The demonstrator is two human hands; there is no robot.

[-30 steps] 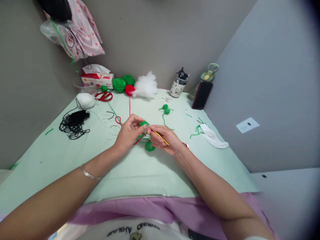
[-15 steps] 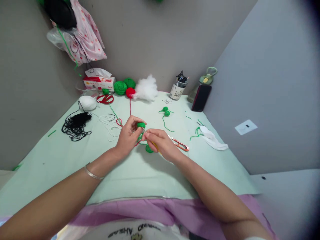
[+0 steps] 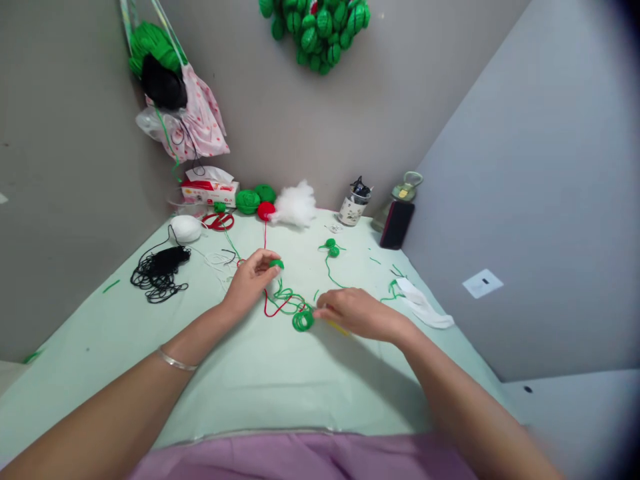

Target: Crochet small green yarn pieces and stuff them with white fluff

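Observation:
My left hand (image 3: 253,279) is closed on a small green crocheted piece (image 3: 277,265) between thumb and fingers. Green yarn (image 3: 285,293) trails from that piece in loose loops to a small wound coil of green yarn (image 3: 303,321) on the table. My right hand (image 3: 353,312) is just to the right of the coil, its fingertips pinched at the yarn. The yellow handle of a crochet hook (image 3: 339,327) shows beneath the right palm; its metal tip is hidden. A strand of red yarn (image 3: 270,313) lies among the green loops.
At the back are red scissors (image 3: 219,221), green yarn balls (image 3: 247,201), white stuffing (image 3: 296,204), a pen cup (image 3: 352,211) and a phone (image 3: 397,225). Black yarn (image 3: 161,270) lies left; a white cloth piece (image 3: 425,303) lies right. Green crocheted pieces (image 3: 320,30) hang above.
My right hand has moved right, away from the crocheted piece, which stays in my left hand. The yarn between them is now spread out. The view has tilted up; the orange-handled snips are now hidden.

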